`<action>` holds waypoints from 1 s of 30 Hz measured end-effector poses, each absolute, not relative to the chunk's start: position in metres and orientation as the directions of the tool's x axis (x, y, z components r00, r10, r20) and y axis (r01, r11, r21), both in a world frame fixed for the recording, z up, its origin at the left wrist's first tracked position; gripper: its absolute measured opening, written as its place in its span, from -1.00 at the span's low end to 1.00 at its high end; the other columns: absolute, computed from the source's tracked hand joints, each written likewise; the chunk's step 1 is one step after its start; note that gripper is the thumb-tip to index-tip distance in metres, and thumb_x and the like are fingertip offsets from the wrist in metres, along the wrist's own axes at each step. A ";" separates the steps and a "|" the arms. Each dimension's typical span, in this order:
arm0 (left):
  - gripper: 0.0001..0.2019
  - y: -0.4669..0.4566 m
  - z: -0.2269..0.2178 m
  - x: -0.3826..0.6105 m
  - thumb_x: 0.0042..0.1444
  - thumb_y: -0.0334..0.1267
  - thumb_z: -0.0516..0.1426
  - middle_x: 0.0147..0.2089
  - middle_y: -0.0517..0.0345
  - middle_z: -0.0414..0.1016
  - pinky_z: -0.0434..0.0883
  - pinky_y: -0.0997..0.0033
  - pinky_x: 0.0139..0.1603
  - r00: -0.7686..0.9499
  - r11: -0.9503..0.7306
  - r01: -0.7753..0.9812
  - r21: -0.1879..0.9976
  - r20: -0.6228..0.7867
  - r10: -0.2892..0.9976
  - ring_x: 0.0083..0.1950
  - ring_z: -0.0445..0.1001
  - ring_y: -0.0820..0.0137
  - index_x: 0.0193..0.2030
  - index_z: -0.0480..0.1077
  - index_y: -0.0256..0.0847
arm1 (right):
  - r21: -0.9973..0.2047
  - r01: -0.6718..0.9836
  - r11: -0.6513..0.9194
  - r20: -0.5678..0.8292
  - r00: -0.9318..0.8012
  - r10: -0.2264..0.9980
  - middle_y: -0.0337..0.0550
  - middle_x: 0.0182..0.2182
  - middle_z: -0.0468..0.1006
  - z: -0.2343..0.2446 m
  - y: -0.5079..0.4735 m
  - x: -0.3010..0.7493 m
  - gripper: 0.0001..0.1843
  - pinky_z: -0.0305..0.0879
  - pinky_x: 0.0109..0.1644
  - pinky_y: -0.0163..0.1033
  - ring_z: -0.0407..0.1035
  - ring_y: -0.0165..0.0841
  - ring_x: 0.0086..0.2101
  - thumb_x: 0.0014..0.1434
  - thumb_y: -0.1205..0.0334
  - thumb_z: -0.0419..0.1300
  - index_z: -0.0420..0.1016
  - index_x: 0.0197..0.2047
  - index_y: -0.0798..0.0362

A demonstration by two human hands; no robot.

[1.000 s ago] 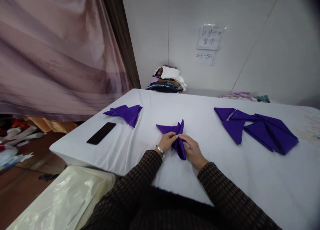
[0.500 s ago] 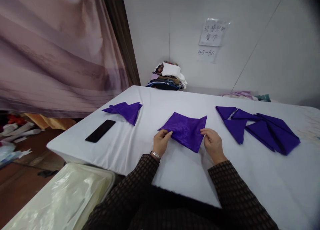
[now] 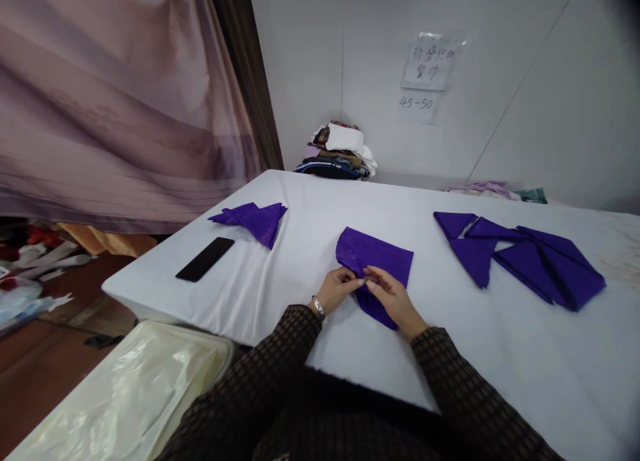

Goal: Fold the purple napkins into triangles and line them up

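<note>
A purple cloth napkin (image 3: 387, 256) is held low over the white-covered table (image 3: 320, 211), part of it folded inward at the left. My left hand (image 3: 336, 291) pinches its near left side between thumb and fingers. My right hand (image 3: 393, 297) reaches across the cloth, fingertips closed on it and meeting those of the left. Where the fingers meet, the folds are partly hidden. On the left lies a folded purple napkin (image 3: 263, 222) with pointed ends. To the right rest more purple napkins (image 3: 473, 251), folded flat into angular shapes.
A black phone (image 3: 205, 259) lies near the table's left edge. Piled clothes (image 3: 340, 151) stand against the wall behind, and more fabric (image 3: 487, 190) lies at the back right. A plastic-covered surface (image 3: 125, 394) is at the lower left, beneath a pink curtain (image 3: 110, 107).
My right hand has moved left from the napkin's right corner to meet my left hand. The napkin has turned and its side is now folded in.
</note>
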State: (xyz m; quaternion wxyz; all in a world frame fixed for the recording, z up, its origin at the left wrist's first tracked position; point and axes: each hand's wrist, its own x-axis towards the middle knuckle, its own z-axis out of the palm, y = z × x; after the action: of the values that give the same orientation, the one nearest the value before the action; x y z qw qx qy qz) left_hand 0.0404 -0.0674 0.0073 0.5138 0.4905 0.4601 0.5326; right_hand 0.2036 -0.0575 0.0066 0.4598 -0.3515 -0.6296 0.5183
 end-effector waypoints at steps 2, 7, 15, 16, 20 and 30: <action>-0.65 -0.067 0.009 0.041 -0.19 -0.06 0.30 -0.61 0.35 0.26 0.15 0.54 -0.50 0.031 -0.046 -0.104 0.994 0.049 0.998 -0.56 0.18 0.59 -0.55 0.28 -0.25 | -0.978 -0.010 0.209 0.197 -0.378 0.904 -0.08 -0.07 0.52 0.000 -0.059 0.199 -0.59 0.32 0.02 -0.09 0.41 -0.26 -0.10 0.07 0.11 0.21 0.42 0.01 -0.01; -0.63 -0.066 0.011 0.041 -0.17 -0.02 0.28 -0.60 0.35 0.26 0.17 0.54 -0.49 0.052 0.000 -0.120 0.993 0.006 0.999 -0.56 0.19 0.60 -0.55 0.27 -0.25 | -0.967 0.068 0.244 0.197 -0.401 0.895 -0.13 -0.19 0.56 -0.005 -0.056 0.200 -0.65 0.36 -0.09 -0.15 0.43 -0.29 -0.21 0.07 0.16 0.20 0.46 -0.05 0.03; -0.60 -0.062 0.008 0.037 -0.19 0.02 0.29 -0.61 0.37 0.22 0.17 0.53 -0.51 0.038 0.026 -0.135 0.990 -0.021 0.999 -0.58 0.17 0.60 -0.56 0.23 -0.24 | -0.996 0.035 0.083 0.069 -0.301 0.951 -0.19 -0.48 0.54 0.000 -0.050 0.205 -0.71 0.37 -0.37 -0.23 0.41 -0.32 -0.43 0.06 -0.02 0.18 0.48 -0.42 0.05; -0.59 -0.061 0.008 0.037 -0.19 0.02 0.29 -0.61 0.37 0.22 0.17 0.53 -0.51 0.033 0.024 -0.136 0.990 -0.020 0.999 -0.58 0.17 0.60 -0.56 0.23 -0.24 | -0.998 -0.011 0.057 0.058 -0.281 0.958 -0.15 -0.44 0.55 0.000 -0.049 0.206 -0.69 0.39 -0.36 -0.22 0.43 -0.30 -0.40 0.06 -0.04 0.18 0.47 -0.40 0.05; -0.58 -0.060 0.006 0.037 -0.21 0.05 0.28 -0.63 0.37 0.22 0.15 0.53 -0.51 0.008 0.014 -0.128 0.992 -0.014 1.000 -0.58 0.17 0.59 -0.56 0.22 -0.23 | -0.996 -0.049 0.072 0.082 -0.258 0.963 -0.06 -0.23 0.56 0.000 -0.049 0.209 -0.68 0.43 -0.26 -0.16 0.45 -0.22 -0.21 0.07 -0.06 0.18 0.46 -0.31 0.04; -0.48 -0.058 -0.016 0.043 -0.40 0.21 0.29 -0.65 0.33 0.24 0.12 0.49 -0.54 -0.022 0.058 -0.146 0.988 -0.061 0.998 -0.60 0.17 0.57 -0.59 0.26 -0.22 | -0.921 0.284 0.266 0.175 -0.306 0.936 0.00 -0.34 0.60 -0.037 -0.036 0.215 -0.73 0.39 -0.15 0.03 0.50 -0.07 -0.28 -0.17 -0.18 0.23 0.58 -0.43 -0.25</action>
State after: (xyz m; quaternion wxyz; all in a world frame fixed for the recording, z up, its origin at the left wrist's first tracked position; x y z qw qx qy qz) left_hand 0.0430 -0.0576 -0.0160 0.5432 0.4406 0.4834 0.5264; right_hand 0.2155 -0.0364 -0.0370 0.3914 -0.4405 -0.6925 0.4162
